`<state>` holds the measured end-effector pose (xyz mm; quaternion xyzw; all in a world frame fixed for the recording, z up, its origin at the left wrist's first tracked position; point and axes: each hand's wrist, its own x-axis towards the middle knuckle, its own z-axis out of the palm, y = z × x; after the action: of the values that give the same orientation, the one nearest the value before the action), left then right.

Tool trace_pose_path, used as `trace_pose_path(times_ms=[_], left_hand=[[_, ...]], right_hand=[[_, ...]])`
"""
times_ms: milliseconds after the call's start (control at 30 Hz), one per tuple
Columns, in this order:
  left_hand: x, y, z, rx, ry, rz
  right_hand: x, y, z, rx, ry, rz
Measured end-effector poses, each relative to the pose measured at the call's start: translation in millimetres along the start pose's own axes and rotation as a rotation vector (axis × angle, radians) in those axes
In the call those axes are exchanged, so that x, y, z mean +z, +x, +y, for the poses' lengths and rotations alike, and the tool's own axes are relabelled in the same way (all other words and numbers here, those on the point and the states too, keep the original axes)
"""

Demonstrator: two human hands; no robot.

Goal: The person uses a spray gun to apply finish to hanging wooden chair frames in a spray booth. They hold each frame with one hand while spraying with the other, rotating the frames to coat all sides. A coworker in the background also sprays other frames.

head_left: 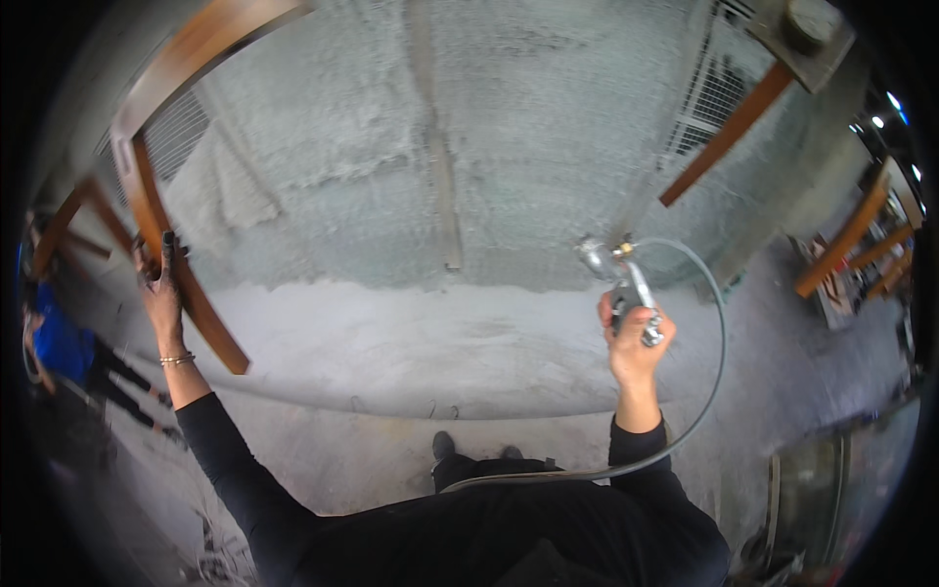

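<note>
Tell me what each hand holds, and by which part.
The left hand grips the brown wooden chair frame by one leg. The right hand holds the metal spray gun by its handle.

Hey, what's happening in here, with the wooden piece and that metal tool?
A person in black sleeves is standing in a workshop with a rough, crusted grey wall. Their left hand grips a leg of a brown wooden chair frame held up at the left. Their right hand holds a metal spray gun, nozzle toward the wall, with a grey hose looping back past their body. More brown wooden parts hang at the upper right. Another person in blue is at the far left.
</note>
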<state>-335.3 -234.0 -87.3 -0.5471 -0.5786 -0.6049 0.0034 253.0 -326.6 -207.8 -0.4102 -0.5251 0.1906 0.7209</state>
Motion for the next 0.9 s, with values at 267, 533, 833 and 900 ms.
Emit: trace_pose_path(times_ms=[267,533,833,900], left_hand=[[4.4,-72.4,108.0,-0.180,-0.677,-0.324],[-14.5,-110.3,203.3,-0.372,-0.673,-0.243],[-36.2,-94.2,187.8,-0.505,-0.865,-0.276],[-39.4,-90.6,180.8,-0.476,-0.849,-0.284]], right_hand=[[20.0,9.8,-21.3,-0.067,0.279,-0.079],[1.2,34.4,-52.7,-0.406,0.087,-0.052],[-3.6,43.9,-74.8,-0.562,0.075,-0.186],[-1.9,48.9,-78.6,-0.515,0.053,-0.156]])
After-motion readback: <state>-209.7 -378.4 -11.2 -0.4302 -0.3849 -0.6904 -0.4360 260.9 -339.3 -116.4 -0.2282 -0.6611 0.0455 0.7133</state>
